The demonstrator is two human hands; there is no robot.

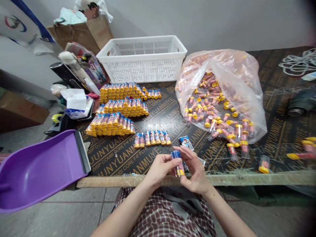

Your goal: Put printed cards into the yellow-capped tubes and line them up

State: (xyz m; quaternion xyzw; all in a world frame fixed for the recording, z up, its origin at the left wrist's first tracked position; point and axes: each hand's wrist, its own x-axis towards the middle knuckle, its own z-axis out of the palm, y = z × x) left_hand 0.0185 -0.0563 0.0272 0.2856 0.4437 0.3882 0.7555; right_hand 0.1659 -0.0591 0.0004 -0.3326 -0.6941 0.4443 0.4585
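Observation:
A small clear tube (178, 164) with a blue upper part and a yellow cap at its lower end is held near the table's front edge. My left hand (161, 169) pinches it from the left, thumb across its front. My right hand (196, 172) grips its right side, thumb at the yellow cap. Just behind my hands lies a blue printed packet (186, 143). Several blue-wrapped tubes (153, 137) stand in a short row to the left. Clear tubes with yellow caps (212, 108) spill from an open plastic bag (243, 75).
Three stacks of wrapped tubes (111, 123) are at left, before a white basket (145, 67). A purple dustpan (46, 168) juts out at the left edge. A dark tool (302, 102) and a white cable (297, 62) lie at right. One tube (264, 164) is near the front edge.

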